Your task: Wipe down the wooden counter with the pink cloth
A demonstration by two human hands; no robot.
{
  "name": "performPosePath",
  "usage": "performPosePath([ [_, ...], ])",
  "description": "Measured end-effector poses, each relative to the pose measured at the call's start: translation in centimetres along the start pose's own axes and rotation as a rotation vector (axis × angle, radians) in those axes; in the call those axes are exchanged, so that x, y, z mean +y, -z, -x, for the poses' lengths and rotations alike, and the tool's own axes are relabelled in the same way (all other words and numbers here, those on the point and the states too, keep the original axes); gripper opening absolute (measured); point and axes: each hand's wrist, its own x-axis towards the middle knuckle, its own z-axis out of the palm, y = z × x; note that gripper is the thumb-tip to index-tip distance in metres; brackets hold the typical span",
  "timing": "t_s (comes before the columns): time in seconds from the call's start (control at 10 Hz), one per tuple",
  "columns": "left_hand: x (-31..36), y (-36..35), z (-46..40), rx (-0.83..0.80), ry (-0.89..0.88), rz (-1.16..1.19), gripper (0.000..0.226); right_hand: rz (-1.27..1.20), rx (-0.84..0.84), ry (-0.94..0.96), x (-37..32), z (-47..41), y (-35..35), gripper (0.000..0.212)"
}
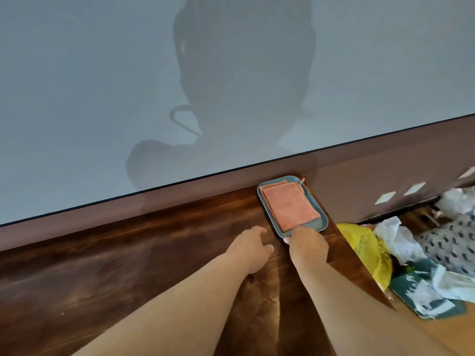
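From the head camera I see a grey-blue tray that lies on the wooden counter, near its right end and close to the wall. In the tray is the pink cloth, folded into a flat rectangle of several layers, so that the edges of the lower layers show at its far side. The cloth fills most of the tray and only a narrow band of the tray floor shows around it. A thin pink stick or loop stands out at the far corner of the tray; I cannot tell what it is.

The cloth is a soft salmon pink with a fine, towel-like surface. It looks dry and flat, without creases.

My right hand is at the near edge of the tray. The fingers are curled over this edge and seem to hold it, but the back of my hand hides the fingertips, so I cannot tell if they also touch the cloth. My left hand rests above the counter just left of the tray, with the fingers loosely bent and nothing in them.

To the right of the counter, lower down, there is a yellow plastic bag, white crumpled paper and a dotted fabric, partly cut off by the picture's edge. The grey wall shows a dim shadow.
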Motion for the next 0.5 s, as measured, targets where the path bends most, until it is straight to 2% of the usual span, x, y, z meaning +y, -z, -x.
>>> performPosePath([
  [0.2, 1.6, -0.4, -1.1, -0.006, -0.078, -0.073, 0.052, -0.022, -0.013, 0.06, 0.0, -1.8, 0.6, 0.026],
  [0.3, 1.2, 0.0, -0.6, 0.013, -0.055, -0.047, 0.054, -0.032, -0.013, 0.067, 0.4, -1.3, 1.1, 0.023],
  [0.4, 0.4, 1.0, 0.9, 0.037, -0.018, -0.021, 0.055, -0.051, 0.058, 0.103, 1.0, 0.5, 1.4, 0.017],
  [0.5, 0.0, 2.7, 2.9, 0.131, -0.018, 0.005, 0.054, -0.149, 0.134, 0.261, 0.6, 3.1, 2.5, 0.025],
])
